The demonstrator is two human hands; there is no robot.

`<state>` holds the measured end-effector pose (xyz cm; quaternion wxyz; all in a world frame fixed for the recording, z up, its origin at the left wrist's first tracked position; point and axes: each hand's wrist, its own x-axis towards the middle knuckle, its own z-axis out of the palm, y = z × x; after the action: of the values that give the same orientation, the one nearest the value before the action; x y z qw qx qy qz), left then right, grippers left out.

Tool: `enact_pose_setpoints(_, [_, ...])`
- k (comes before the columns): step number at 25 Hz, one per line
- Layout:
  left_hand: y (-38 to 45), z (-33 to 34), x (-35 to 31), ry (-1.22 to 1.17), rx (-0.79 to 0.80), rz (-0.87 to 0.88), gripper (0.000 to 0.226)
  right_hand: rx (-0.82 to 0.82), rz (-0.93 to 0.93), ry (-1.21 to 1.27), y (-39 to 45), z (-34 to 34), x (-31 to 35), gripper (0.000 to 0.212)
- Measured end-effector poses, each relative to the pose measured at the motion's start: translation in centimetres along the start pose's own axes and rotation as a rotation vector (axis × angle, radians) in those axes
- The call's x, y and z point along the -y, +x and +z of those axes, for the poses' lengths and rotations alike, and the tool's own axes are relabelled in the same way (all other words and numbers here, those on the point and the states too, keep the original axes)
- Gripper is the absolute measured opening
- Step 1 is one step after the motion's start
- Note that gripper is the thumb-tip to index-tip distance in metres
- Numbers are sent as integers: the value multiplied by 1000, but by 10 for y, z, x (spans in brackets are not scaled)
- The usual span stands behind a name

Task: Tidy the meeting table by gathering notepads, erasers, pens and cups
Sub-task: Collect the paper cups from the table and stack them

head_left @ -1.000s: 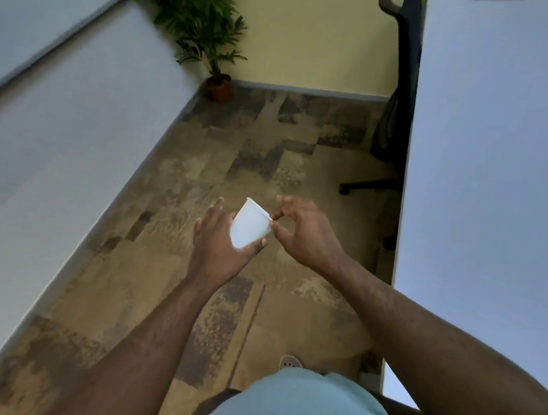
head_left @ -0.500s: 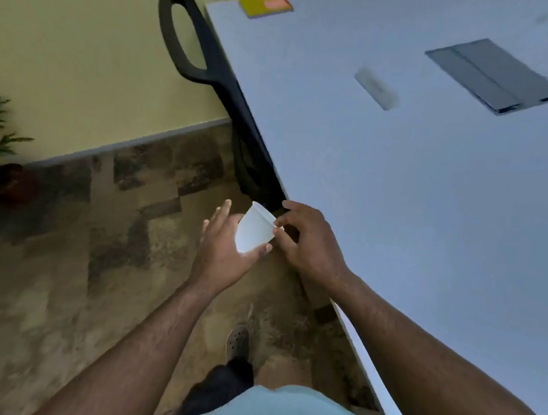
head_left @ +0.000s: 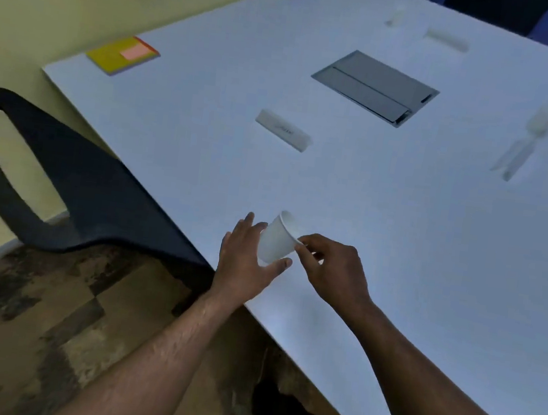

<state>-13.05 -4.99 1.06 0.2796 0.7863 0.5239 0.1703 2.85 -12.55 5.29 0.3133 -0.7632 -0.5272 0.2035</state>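
1. One white cup (head_left: 277, 238) sits tilted in my two hands, above the desk's (head_left: 402, 223) near-left edge.
2. My left hand (head_left: 244, 266) cradles it, thumb curled under; my right hand (head_left: 330, 269) pinches its rim.
3. Farther in lies a white eraser (head_left: 282, 130); a yellow notepad (head_left: 123, 55) occupies the far-left corner.

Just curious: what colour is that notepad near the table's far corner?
Yellow flat notepad with a pink patch, in the head view.

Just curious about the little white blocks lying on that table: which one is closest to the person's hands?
The white block lying between the yellow notepad and the grey hatch. The other block lies beyond the hatch, near the far edge.
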Motion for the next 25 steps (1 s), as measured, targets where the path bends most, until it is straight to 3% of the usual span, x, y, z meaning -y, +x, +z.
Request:
enact_pose_setpoints(3, [59,16,9,114,124,-77,102,-101,64,-78,57,-4,-21,20])
enact_pose_setpoints(7, [131,42,33,384,427,-194,106,-202,146,-231,153,-5,-69,24])
enact_pose_setpoints(10, [175,52,48,437,565,-293,111,-250,195,-289,216,4,-103,24])
enact_pose_setpoints(15, [207,64,68,470,597,-333,131,-256,207,-388,287,26,-141,23])
enact_pose_setpoints(19, [209,67,70,474,601,-311,134,-229,193,-460,312,34,-148,27])
enact_pose_setpoints(25, [209,62,65,459,612,-308,133,-228,245,-485,275,34,-133,62])
